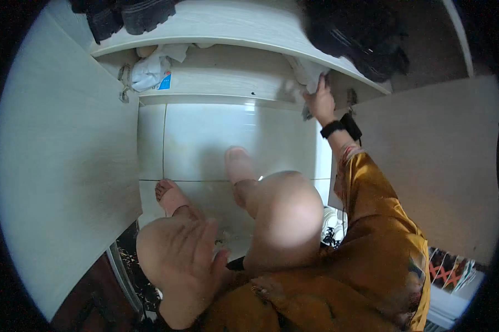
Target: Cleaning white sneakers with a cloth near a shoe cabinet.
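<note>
My right hand [321, 104] reaches into the lower right of a shoe cabinet [216, 76]. Its fingers are around part of a pale, translucent plastic bag [312, 74] on the bottom shelf; what the bag contains is not clear. A greyish end shows just below the hand. My left hand [195, 249] lies over my left knee, blurred, with nothing in it and its fingers apart. Near the left hinge, a white crumpled bundle [146, 75] with a blue printed patch sits on the same bottom shelf.
Black chunky-soled shoes [145, 18] and dark footwear [357, 45] stand on the upper shelf. The left door [75, 157] and right door [415, 166] stand swung out on both sides. White laced shoes [333, 224] are on the tiled floor [208, 133] beside my right leg.
</note>
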{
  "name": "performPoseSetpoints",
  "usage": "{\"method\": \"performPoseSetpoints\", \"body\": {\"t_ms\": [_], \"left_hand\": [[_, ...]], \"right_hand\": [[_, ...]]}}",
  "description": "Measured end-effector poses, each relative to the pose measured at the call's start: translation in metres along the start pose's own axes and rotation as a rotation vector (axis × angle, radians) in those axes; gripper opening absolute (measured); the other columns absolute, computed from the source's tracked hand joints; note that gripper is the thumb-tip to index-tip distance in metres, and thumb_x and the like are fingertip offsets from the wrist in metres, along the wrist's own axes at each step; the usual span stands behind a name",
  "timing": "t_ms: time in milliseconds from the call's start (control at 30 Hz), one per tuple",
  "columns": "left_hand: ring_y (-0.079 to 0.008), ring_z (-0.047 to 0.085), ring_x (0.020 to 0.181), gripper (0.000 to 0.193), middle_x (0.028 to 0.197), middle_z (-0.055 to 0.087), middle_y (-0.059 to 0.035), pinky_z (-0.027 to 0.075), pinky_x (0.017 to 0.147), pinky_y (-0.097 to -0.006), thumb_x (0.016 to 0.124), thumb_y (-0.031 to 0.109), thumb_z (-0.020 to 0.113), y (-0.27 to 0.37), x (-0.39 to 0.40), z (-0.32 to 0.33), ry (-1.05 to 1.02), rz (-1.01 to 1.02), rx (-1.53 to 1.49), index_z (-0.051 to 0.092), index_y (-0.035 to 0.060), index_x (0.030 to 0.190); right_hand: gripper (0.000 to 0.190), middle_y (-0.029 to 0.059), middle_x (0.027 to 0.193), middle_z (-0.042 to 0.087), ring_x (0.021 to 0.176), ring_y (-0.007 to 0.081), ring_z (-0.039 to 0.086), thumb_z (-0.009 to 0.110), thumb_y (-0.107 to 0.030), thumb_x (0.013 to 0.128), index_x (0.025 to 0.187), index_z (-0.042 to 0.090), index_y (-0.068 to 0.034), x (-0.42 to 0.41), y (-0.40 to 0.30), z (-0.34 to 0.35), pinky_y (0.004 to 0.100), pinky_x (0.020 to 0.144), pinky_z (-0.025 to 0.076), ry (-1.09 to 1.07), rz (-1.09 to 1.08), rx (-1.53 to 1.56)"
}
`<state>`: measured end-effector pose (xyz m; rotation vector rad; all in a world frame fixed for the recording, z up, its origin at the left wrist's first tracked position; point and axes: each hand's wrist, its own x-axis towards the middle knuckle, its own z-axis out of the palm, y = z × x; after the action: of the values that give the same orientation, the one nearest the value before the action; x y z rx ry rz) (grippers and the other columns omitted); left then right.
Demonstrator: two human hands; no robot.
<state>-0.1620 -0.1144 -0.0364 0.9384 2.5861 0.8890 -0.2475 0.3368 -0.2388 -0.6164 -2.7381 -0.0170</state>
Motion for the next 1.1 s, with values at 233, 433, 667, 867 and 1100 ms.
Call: {"method": "performPoseSetpoints", "body": {"t_ms": [233,433,667,867,1100], "left_hand": [[-0.0329,0.053,0.102,0.041,0.111,0.054,-0.0171,0.039,0.09,-0.0426,0.083,0.014,0.049,-0.02,-0.007,0.016,-0.229,-0.029,0.018,0.043,0.0001,0.121],[-0.036,0.049,0.106,0.046,0.114,0.052,-0.0187,0.038,0.09,-0.0442,0.083,0.014,0.049,-0.017,-0.022,0.013,-0.268,-0.161,-0.09,0.039,-0.0005,0.125],[-0.0356,0.049,0.107,0.044,0.115,0.052,-0.0185,0.038,0.091,-0.0435,0.082,0.014,0.05,-0.01,-0.03,0.0,-0.287,-0.483,-0.605,0.041,0.0005,0.123],[-0.028,0.053,0.098,0.049,0.1,0.057,-0.012,0.041,0.086,-0.039,0.078,0.029,0.058,-0.009,-0.033,0.013,-0.256,-0.052,-0.016,0.046,-0.0001,0.115],[-0.0268,0.053,0.093,0.047,0.095,0.058,-0.01,0.043,0.081,-0.0362,0.078,0.029,0.058,-0.007,-0.05,0.028,-0.177,-0.026,0.055,0.046,0.0001,0.114]], "right_hand": [[0.094,0.024,0.115,0.051,0.097,0.039,0.055,0.06,-0.052,0.07,0.137,0.014,-0.005,0.089,0.086,0.121,0.043,0.081,0.046,-0.211,-0.02,-0.24],[0.072,0.0254,0.114,0.052,0.101,0.0391,0.053,0.058,-0.039,0.076,0.129,0.031,0.001,0.065,0.039,0.069,0.0444,0.084,0.043,-0.4,0.21,-0.064],[0.034,0.0238,0.095,0.059,0.091,0.0406,0.055,0.063,-0.02,0.075,0.102,0.055,-0.001,-0.016,0.001,0.041,0.043,0.076,0.044,-0.335,0.127,0.215],[0.039,0.0132,0.097,0.061,0.086,0.0197,0.056,0.059,-0.023,0.08,0.107,0.055,0.005,-0.023,0.001,0.021,0.0338,0.076,0.042,-0.109,0.37,0.641],[0.053,0.0182,0.096,0.06,0.086,0.0237,0.056,0.057,-0.039,0.081,0.099,0.057,0.011,-0.009,0.055,-0.019,0.0341,0.075,0.043,0.01,0.61,0.605]]}}
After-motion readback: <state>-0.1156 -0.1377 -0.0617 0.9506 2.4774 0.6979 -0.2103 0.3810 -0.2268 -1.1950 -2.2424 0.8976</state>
